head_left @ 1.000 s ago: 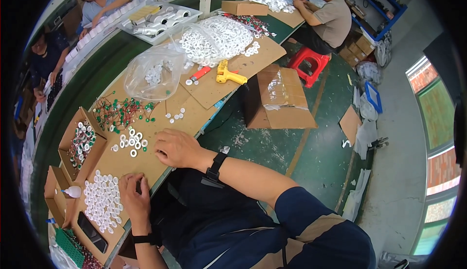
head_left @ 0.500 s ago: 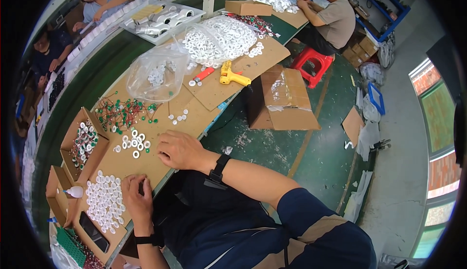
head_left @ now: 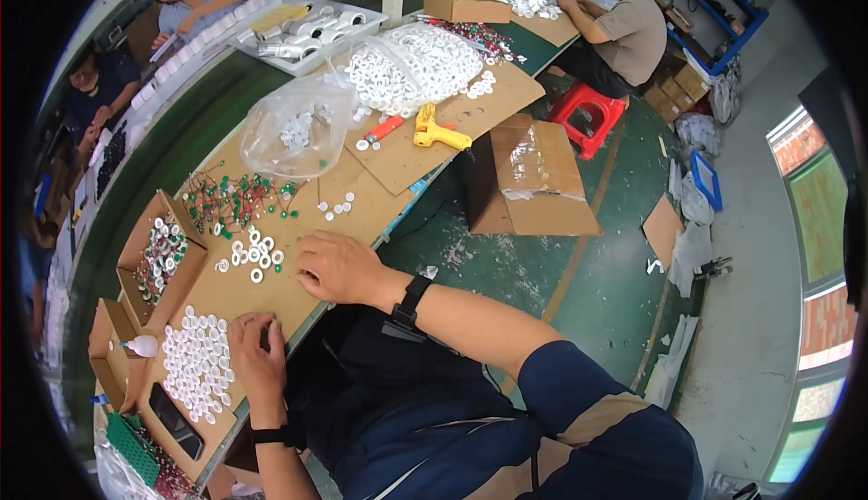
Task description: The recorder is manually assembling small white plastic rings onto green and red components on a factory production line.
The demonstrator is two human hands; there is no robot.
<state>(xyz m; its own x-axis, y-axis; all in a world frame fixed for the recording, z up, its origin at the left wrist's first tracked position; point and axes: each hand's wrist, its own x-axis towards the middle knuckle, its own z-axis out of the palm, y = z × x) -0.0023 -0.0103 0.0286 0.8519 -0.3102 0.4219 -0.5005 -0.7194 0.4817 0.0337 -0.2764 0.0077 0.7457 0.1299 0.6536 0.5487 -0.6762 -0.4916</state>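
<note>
My left hand [head_left: 259, 352] rests at the table edge with its fingers curled, beside a spread of white round caps [head_left: 196, 362]. Whatever it may hold is hidden. Farther along the edge, my right hand [head_left: 336, 268] is bent over the cardboard work surface [head_left: 303, 306], its fingertips tucked under and out of sight. To the left of that hand lies a small group of white rings [head_left: 257, 254]. Behind them is a tangle of green round parts with red wires [head_left: 237, 200]. A few small white discs [head_left: 336, 206] lie beyond my right hand.
Open cardboard boxes [head_left: 185, 276] line the left side, one with wired parts. A dark phone [head_left: 176, 420] lies nearest. Farther off are clear bags [head_left: 294, 138], a yellow glue gun [head_left: 440, 129] and a heap of white rings [head_left: 411, 66]. A carton [head_left: 533, 161] stands on the floor; co-workers sit beyond.
The whole view has shifted slightly, with the scene a little more to the right. My right hand lies slightly higher in view; both hands keep their curled pose.
</note>
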